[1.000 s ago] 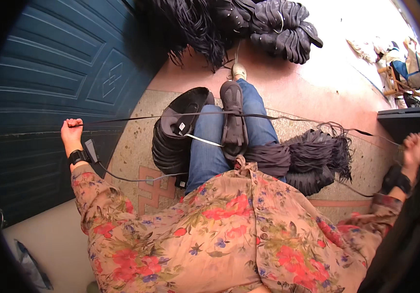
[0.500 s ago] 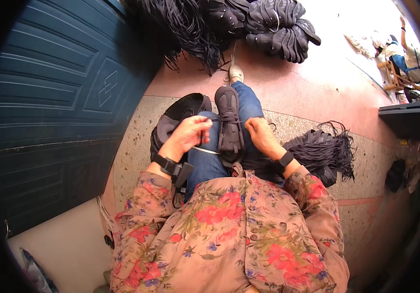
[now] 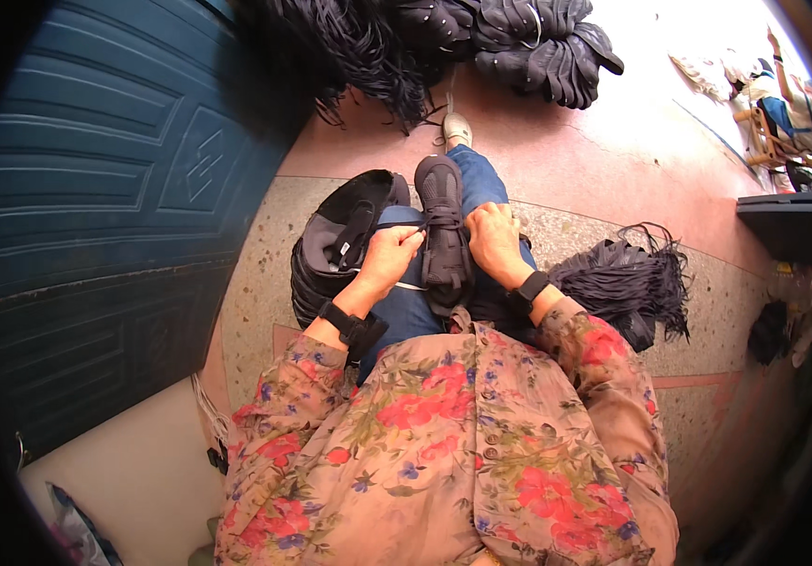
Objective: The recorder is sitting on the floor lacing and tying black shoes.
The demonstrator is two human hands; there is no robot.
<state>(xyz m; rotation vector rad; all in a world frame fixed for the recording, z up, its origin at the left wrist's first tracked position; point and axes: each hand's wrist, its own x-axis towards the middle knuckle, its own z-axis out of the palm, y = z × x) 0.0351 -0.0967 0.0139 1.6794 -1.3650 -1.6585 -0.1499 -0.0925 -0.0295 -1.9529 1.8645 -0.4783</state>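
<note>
From my remote seat, through the head camera, I have the dark shoe lying on the person's blue-jeaned legs, toe pointing away, between the two hands. The left hand is just beside the shoe's laced front, its grip pinching a dark lace between thumb and fingers. The right hand is on the shoe's other side, over the thigh, fingers curled under; I cannot tell whether its grip pinches anything. Left of the legs I see a curved stack of dark shoe pieces; to the right, a bundle of dark laces rests on the speckled floor.
</note>
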